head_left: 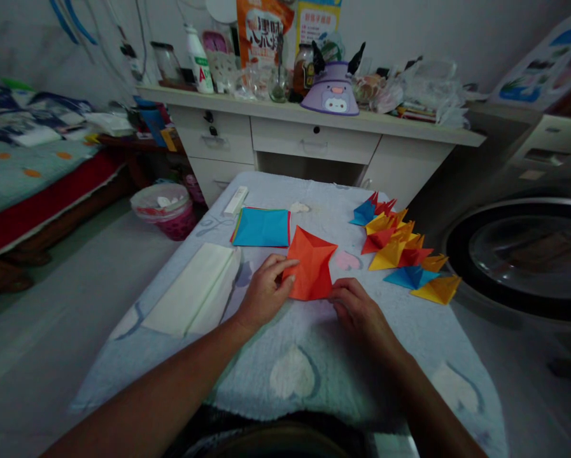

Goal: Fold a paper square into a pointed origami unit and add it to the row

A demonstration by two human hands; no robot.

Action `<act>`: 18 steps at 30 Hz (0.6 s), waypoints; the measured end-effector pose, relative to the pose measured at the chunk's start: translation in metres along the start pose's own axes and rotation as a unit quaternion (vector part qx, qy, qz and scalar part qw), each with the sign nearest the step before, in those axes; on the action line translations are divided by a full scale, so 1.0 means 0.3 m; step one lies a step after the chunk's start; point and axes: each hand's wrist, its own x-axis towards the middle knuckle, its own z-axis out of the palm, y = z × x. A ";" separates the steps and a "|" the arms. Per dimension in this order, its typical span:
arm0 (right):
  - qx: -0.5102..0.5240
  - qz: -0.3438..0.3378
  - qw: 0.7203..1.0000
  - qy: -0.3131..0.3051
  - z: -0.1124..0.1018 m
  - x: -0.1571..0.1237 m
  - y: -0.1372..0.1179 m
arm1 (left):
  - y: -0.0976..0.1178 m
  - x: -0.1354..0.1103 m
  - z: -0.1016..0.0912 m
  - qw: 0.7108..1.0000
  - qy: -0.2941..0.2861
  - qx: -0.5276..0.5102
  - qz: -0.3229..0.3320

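Observation:
Between my hands is a square of orange origami paper [310,264], creased and slightly bowed, with its edges lifted off the cloth. My left hand [268,289] pinches its left edge between thumb and fingers. At the lower right corner, my right hand [354,305] has its fingers closed on the paper. Just beyond my left hand lies a stack of square paper [261,228], blue on top with red and yellow edges showing beneath. Several folded paper pieces [400,245] in yellow, red, orange and blue stand in rows to the right.
A cloth with heart patterns covers the table [289,375]. A white paper packet [194,289] and a small white box [236,200] lie at the left. Behind stands a cluttered white desk [285,121]; a pink bin [170,213] is left, a washing machine [519,210] right.

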 end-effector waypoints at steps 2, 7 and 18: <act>-0.004 0.006 1.000 0.007 0.010 -0.010 0.020 | 0.003 -0.001 0.001 1.000 -0.004 -0.003 -0.003; -0.006 0.006 1.000 0.027 0.051 -0.020 0.065 | 0.011 0.000 -0.003 1.000 -0.012 0.025 -0.008; -0.038 0.025 0.998 0.037 0.083 -0.013 0.072 | -0.008 0.004 -0.018 0.996 -0.049 0.063 -0.027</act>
